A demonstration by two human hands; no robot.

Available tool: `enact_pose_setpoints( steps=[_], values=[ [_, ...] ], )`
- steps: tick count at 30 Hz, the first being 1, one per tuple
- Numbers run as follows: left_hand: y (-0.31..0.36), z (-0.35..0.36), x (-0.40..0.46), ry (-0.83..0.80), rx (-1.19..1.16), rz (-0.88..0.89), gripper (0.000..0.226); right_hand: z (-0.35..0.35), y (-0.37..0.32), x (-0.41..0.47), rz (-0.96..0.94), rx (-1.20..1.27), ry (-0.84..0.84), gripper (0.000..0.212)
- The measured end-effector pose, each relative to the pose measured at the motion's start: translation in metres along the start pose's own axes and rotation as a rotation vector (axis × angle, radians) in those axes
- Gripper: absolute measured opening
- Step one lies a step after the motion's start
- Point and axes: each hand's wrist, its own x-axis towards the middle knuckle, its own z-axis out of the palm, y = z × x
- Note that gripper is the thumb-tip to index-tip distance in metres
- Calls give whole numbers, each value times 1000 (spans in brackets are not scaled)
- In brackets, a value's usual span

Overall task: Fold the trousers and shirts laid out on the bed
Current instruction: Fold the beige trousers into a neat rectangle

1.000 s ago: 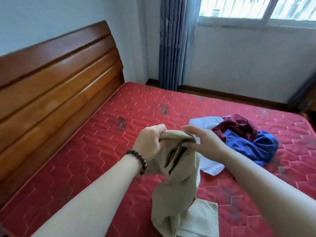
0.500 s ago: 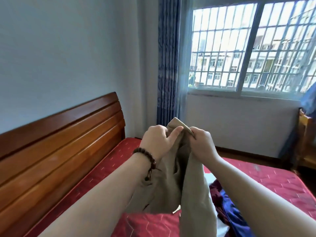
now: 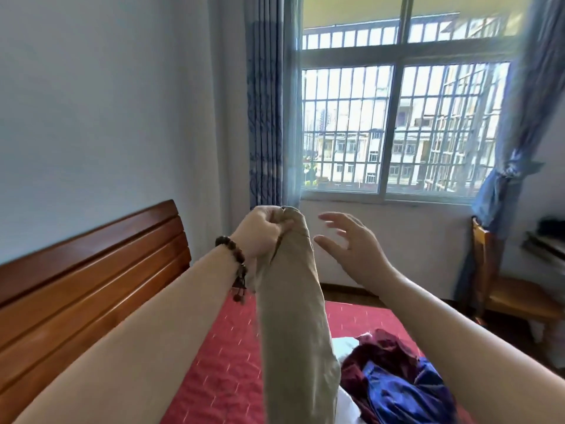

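Note:
My left hand (image 3: 263, 232) is raised in a fist and grips the top end of the beige trousers (image 3: 295, 325), which hang straight down in front of me. My right hand (image 3: 351, 244) hovers just to the right of them with fingers spread, touching nothing. On the red quilted bed (image 3: 226, 377) lies a heap of clothes: a maroon garment (image 3: 379, 351), a blue garment (image 3: 406, 393) and a white one (image 3: 344, 344) partly hidden under them.
A wooden headboard (image 3: 91, 286) runs along the left. Beyond the bed are a barred window (image 3: 397, 130) with blue curtains (image 3: 266, 102). A wooden chair (image 3: 504, 289) stands at the right beside a desk edge.
Both hands lifted the beige trousers up off the bed while my view tilted upward. My right hand has let go of the cloth and moved right, fingers spread.

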Motion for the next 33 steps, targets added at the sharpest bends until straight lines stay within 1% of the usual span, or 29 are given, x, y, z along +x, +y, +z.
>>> enact_pose_setpoints(
  steps=[1,2,3,4,5,6,7,8,9,11,12,13,15,18,20,21,22,24,26,29,31,33],
  values=[
    [7,-1,3,-72,58,70,11,-12,0,8,-9,-41,-11,55],
    [15,-3,6,-145,116,134,11,-22,-1,15,-16,-76,-68,67],
    [24,-5,8,-214,166,180,12,-31,-3,23,-14,-108,-150,76],
    [33,-8,10,-276,205,208,14,-38,-5,30,-7,-134,-243,80],
    [42,-12,11,-327,238,225,15,-44,-7,35,0,-152,-335,78],
    [49,-15,13,-367,269,237,16,-47,-10,40,5,-158,-416,68],
    [54,-17,15,-397,300,244,15,-48,-12,44,10,-146,-481,53],
    [59,-19,16,-418,327,252,15,-46,-15,46,16,-104,-519,39],
    [62,-21,18,-422,351,265,15,-43,-16,47,28,-38,-523,29],
    [65,-22,20,-366,396,319,15,-31,-15,47,53,61,-434,23],
    [64,-21,20,-325,415,358,13,-27,-15,47,40,29,-357,22],
    [62,-20,21,-288,433,400,11,-23,-14,48,7,-58,-275,21],
    [56,-14,22,-210,497,467,13,-19,-12,50,-59,-188,-156,19],
    [46,-2,30,-23,569,502,31,-18,-12,51,-83,-211,-88,35],
    [43,2,38,62,572,522,32,-25,-7,50,-55,-171,-102,31],
    [43,2,42,96,568,528,28,-31,-1,49,-27,-173,-141,23],
    [43,0,46,129,554,533,25,-38,5,47,1,-211,-183,20],
    [47,-3,53,166,535,532,20,-50,20,43,54,-331,-224,33],
    [50,-2,59,177,561,532,17,-58,30,40,74,-361,-210,39],
    [53,3,65,204,551,562,17,-67,42,36,83,-355,-201,41],
    [54,3,68,240,540,577,17,-73,51,33,125,-376,-213,41],
    [54,0,71,275,534,576,20,-80,62,30,162,-446,-226,31]
  ],
)
